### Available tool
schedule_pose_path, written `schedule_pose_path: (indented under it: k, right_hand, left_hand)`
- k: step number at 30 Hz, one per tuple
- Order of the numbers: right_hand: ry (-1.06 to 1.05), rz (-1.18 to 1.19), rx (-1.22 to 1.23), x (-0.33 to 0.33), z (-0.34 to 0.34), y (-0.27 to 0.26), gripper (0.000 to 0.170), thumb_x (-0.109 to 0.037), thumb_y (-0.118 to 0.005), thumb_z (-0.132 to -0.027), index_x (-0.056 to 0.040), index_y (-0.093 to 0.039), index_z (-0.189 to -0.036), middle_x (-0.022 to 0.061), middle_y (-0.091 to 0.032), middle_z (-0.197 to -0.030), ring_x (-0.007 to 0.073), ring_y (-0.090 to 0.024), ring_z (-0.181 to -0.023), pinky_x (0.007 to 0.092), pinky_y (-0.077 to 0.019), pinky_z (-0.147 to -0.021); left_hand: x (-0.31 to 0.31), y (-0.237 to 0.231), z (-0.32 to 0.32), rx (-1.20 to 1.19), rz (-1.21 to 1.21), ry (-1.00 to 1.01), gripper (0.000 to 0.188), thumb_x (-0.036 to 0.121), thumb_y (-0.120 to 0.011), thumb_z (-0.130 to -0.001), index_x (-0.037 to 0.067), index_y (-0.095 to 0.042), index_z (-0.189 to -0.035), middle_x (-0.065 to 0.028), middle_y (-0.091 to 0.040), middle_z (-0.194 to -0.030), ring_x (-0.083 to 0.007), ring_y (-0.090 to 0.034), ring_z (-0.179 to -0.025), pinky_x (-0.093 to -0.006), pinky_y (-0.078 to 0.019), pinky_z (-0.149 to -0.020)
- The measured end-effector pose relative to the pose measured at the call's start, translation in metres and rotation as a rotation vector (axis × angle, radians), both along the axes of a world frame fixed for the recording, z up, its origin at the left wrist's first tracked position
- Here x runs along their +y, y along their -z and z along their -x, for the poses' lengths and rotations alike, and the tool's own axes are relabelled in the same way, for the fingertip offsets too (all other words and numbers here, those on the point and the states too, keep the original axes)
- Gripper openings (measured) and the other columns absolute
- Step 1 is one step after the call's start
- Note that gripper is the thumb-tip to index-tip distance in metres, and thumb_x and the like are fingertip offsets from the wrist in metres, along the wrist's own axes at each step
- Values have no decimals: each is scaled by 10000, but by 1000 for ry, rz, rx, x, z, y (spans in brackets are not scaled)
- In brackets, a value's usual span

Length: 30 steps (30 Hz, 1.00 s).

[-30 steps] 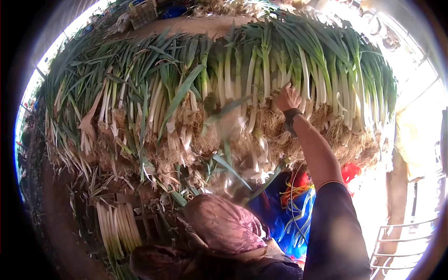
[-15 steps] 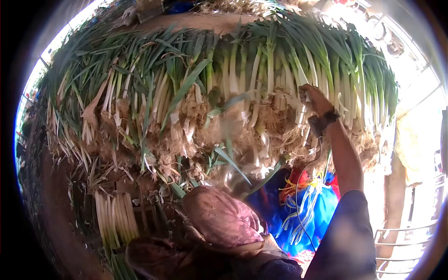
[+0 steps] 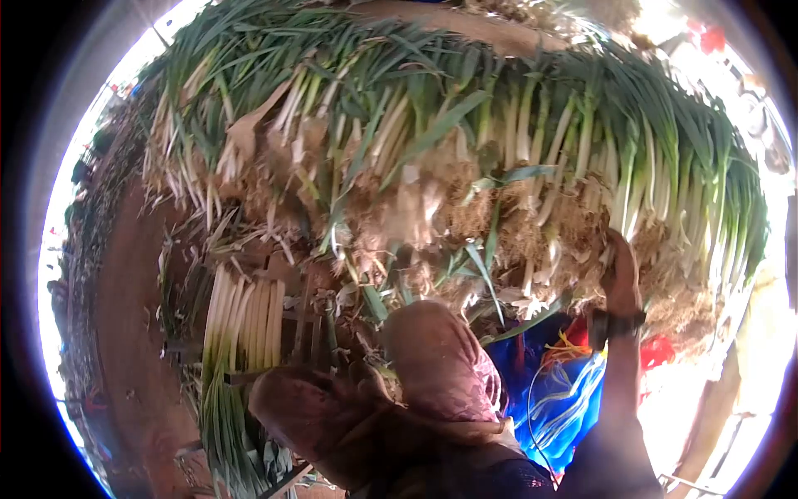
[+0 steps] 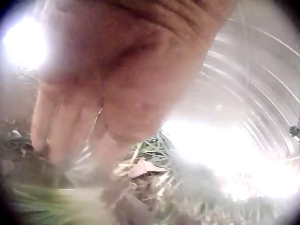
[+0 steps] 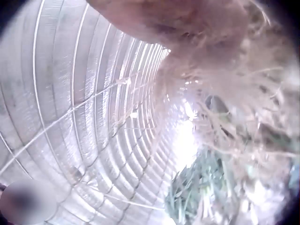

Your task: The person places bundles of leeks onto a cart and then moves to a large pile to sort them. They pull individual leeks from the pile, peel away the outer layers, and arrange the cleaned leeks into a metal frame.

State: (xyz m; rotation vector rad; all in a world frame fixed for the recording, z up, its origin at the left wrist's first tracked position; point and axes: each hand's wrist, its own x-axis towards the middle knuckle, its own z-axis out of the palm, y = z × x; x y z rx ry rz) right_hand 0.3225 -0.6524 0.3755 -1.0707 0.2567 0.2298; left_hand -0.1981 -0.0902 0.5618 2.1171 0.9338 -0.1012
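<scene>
A long row of leeks (image 3: 511, 125) lies with green tops pointing away and shaggy roots (image 3: 465, 204) toward the person. At the right part of the row, the right hand (image 3: 622, 270) reaches in among the roots; its fingertips are hidden there. In the right wrist view the right hand (image 5: 187, 18) is blurred above tangled roots (image 5: 243, 93), its grip unclear. The left wrist view shows the left hand (image 4: 103, 84), fingers hanging loosely down above a blurred green and white stalk (image 4: 70, 204). I cannot make out the left hand in the head view.
A separate bundle of trimmed leeks (image 3: 249, 324) stands at the lower left. The person's knees (image 3: 436, 358) are at the bottom centre. Beside them lies blue plastic (image 3: 557, 399) with pale strings. Loose leaves (image 3: 486, 274) lie along the row's near side.
The head view has turned, so the row appears farther right and higher. The right hand has come down from the white stalks to the roots.
</scene>
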Motion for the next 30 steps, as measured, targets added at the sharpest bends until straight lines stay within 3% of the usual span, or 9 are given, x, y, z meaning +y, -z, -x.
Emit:
schedule_pose_path:
  k: [8, 10, 12, 17, 20, 22, 24, 26, 30]
  right_hand:
    - [-24, -29, -193, 68, 71, 30, 258, -49, -541, -972, 33, -591, -1212, 67, -599, -919, 148, -610, -782, 252, -520, -622]
    - [16, 102, -146, 115, 102, -14, 170, -177, -550, -992, -32, -584, -1072, 32, -595, -847, 121, -594, -675, 263, -545, -604]
    - [8, -220, -22, 141, 123, -25, 159, -163, -551, -989, -26, -580, -1064, 43, -590, -853, 145, -601, -687, 290, -555, -627]
    - [-273, -356, 42, 197, 199, -23, 296, -188, -551, -999, 27, -523, -1200, 102, -627, -979, 171, -650, -807, 330, -569, -662]
    - [-362, -296, 5, 242, 256, -4, 195, -171, -559, -998, -41, -534, -1142, 114, -659, -945, 207, -675, -798, 295, -568, -524]
    - [-587, -435, 120, 252, 284, -38, 245, -174, -538, -1005, 4, -518, -1173, 123, -643, -996, 183, -648, -774, 298, -569, -617]
    - [-939, -112, -70, 264, 307, -14, 263, -151, -523, -1004, 30, -501, -1194, 127, -610, -1039, 175, -611, -845, 297, -534, -715]
    - [-812, -137, -327, 276, 328, -13, 283, -143, -533, -999, 26, -475, -1218, 121, -584, -1056, 173, -566, -931, 327, -498, -766]
    - [-1006, -28, -216, 285, 328, 36, 575, -143, -576, -978, -23, -314, -1476, 181, -560, -1213, 251, -563, -1067, 341, -469, -934]
  left_hand:
    - [19, 27, 63, -155, 225, -215, 442, -41, -618, -838, -11, -570, -1277, -114, -637, -1187, -200, -637, -1035, -322, -528, -853]
    - [43, 44, 94, -175, -176, -256, 468, -55, -624, -818, -27, -560, -1280, -122, -651, -1157, -209, -647, -992, -323, -532, -846]
    - [16, 26, 61, -188, -77, -248, 483, -52, -629, -818, -30, -548, -1293, -128, -656, -1140, -211, -648, -989, -323, -534, -844]
    - [-71, 12, -1, 12, 11, 46, 474, -34, -648, -816, -45, -544, -1278, -134, -676, -1083, -218, -666, -987, -343, -541, -873]
    - [-118, 28, -30, 18, 246, 131, 458, 36, -681, -856, -61, -546, -1283, -144, -663, -1165, -229, -651, -1074, -366, -523, -934]
    - [-144, 47, -52, -67, 345, 92, 497, 111, -670, -894, -60, -506, -1332, -143, -647, -1199, -226, -634, -1101, -368, -509, -952]
    - [-154, 62, -76, -153, 466, 86, 545, 185, -658, -932, -59, -467, -1380, -141, -630, -1234, -223, -618, -1129, -370, -495, -970]
    - [-162, 83, -110, -83, 429, -28, 585, 142, -606, -907, -37, -415, -1430, -146, -675, -1096, -192, -649, -1024, -320, -508, -914]
    - [-162, 132, -161, -17, 675, -37, 660, 261, -606, -934, 96, -351, -1519, -127, -638, -1236, -193, -613, -1082, -293, -483, -938]
